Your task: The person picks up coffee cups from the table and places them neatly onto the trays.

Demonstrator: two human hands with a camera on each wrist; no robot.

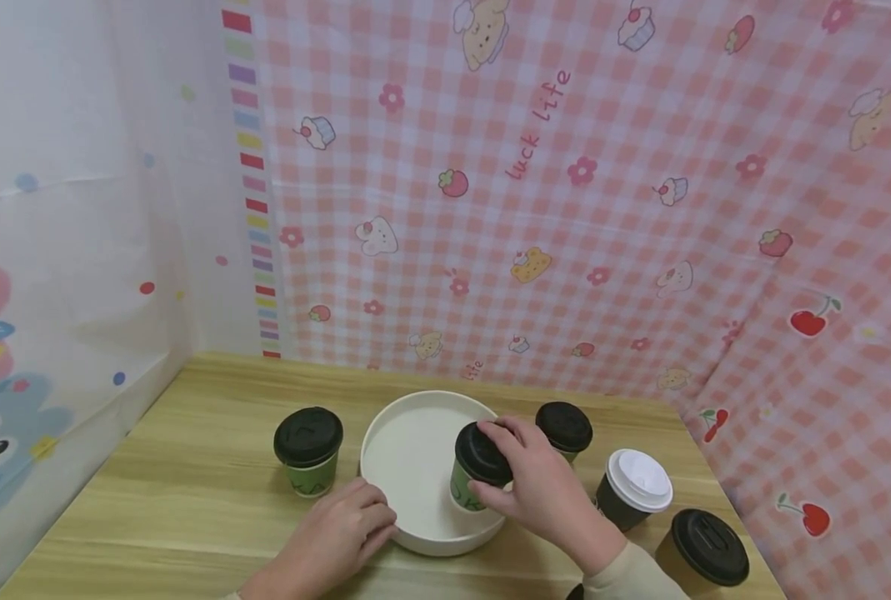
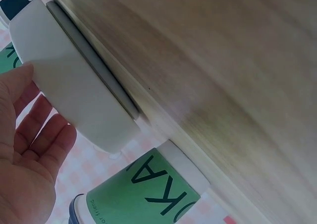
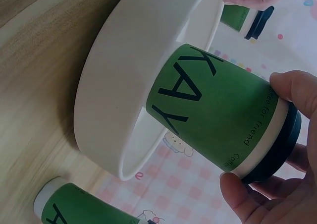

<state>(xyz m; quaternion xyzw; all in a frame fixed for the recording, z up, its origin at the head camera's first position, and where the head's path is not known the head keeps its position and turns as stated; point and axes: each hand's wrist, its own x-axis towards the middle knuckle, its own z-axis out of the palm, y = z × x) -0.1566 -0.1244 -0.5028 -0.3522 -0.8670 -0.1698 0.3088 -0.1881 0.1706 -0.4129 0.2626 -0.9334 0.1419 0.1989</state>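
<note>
My right hand [image 1: 550,487] grips a green paper coffee cup [image 1: 463,488] round its black lid. Thumb and fingers sit either side of the lid's edge in the right wrist view, where the cup [image 3: 208,107] shows dark lettering. The cup stands upright within the round white tray [image 1: 407,454], toward its right side, its base hidden behind the rim in the right wrist view. At the tray's front left, my left hand [image 1: 340,527] holds the rim with bent fingers. Left of the tray is another green cup with a black lid [image 1: 308,450], close to that hand.
Right of the tray stand a black-lidded cup [image 1: 565,427], a dark cup with a white lid [image 1: 636,487] and a brown cup with a black lid [image 1: 703,547]. Patterned cloth [image 1: 490,208] hangs behind the wooden table [image 1: 212,467] and at its sides.
</note>
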